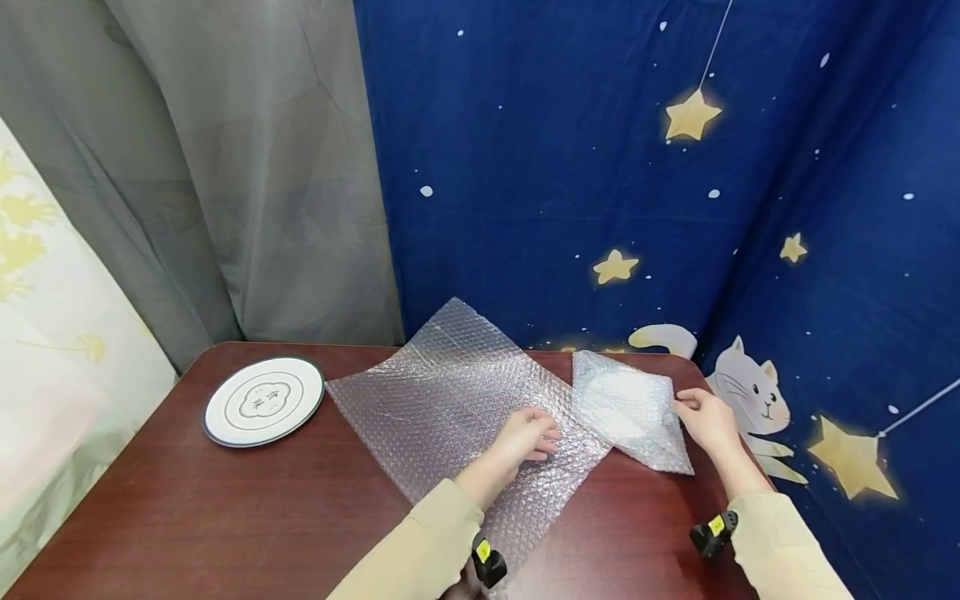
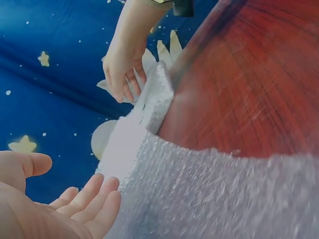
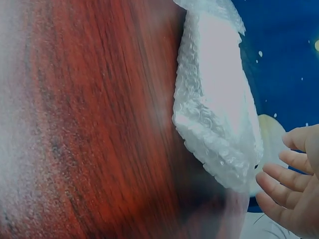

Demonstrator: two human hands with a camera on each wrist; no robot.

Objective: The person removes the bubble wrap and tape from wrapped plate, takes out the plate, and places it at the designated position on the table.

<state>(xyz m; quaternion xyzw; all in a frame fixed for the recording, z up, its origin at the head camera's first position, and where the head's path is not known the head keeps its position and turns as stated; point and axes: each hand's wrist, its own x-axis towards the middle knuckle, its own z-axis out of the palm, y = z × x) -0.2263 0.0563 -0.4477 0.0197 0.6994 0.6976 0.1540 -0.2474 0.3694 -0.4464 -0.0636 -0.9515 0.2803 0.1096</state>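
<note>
My right hand [image 1: 705, 417] is at the right side of a bubble-wrapped bundle [image 1: 630, 404], fingertips close to its edge. In the right wrist view the fingers [image 3: 281, 184] are spread and relaxed beside the bundle [image 3: 219, 89], with nothing between them. A large sheet of bubble wrap [image 1: 442, 392] lies cornerwise on the table, its right edge meeting the bundle. Over this sheet hovers my left hand [image 1: 525, 437], holding nothing. The left wrist view shows its palm turned up and its fingers [image 2: 102, 204] loosely extended. White layers cover the bundle's contents.
A white plate [image 1: 264, 402] with a dark rim and a printed centre sits at the table's left. The reddish-brown table [image 1: 247, 508] ends at a grey curtain [image 1: 300, 183] and a blue star-patterned curtain [image 1: 540, 167] behind. The bundle lies near the right edge.
</note>
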